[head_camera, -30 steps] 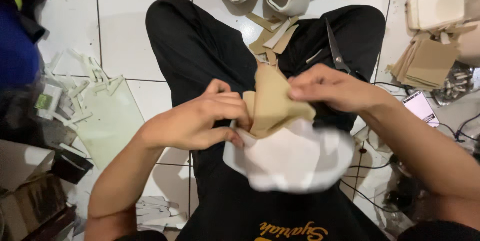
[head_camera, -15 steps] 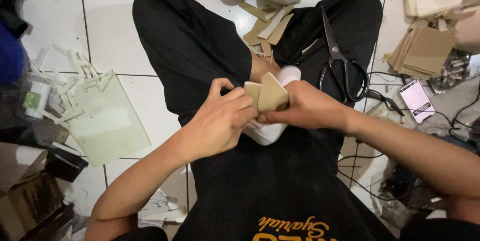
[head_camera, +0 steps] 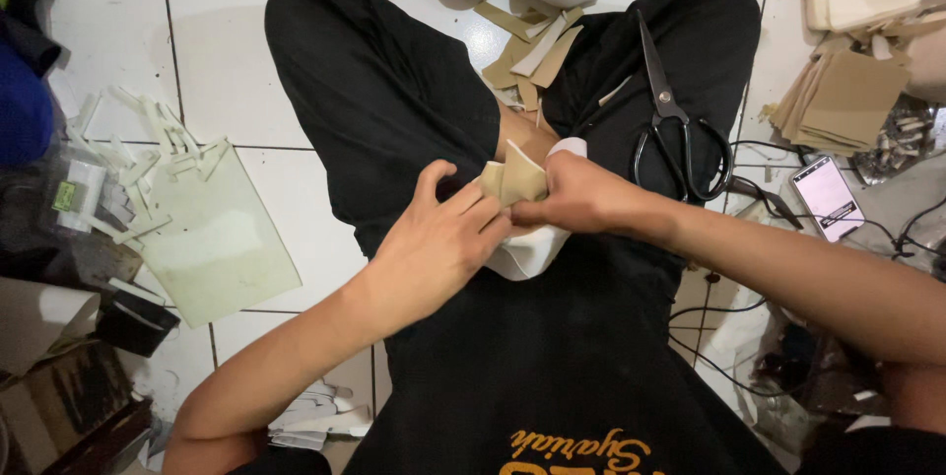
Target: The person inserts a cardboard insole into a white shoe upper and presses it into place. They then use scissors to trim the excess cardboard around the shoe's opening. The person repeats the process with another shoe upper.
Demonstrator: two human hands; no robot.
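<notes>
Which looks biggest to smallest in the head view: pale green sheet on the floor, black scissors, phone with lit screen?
1. Pale green sheet
2. Black scissors, nearer the camera on the leg
3. Phone with lit screen

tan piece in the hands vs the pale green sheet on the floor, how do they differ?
The tan piece is small, folded and pinched between the left hand and right hand over the lap; the pale green sheet is far larger, lies flat on the tiled floor and is untouched. The tan piece sits against a white piece; the green sheet has cut strips beside it. Both look like thin sheet material.
</notes>
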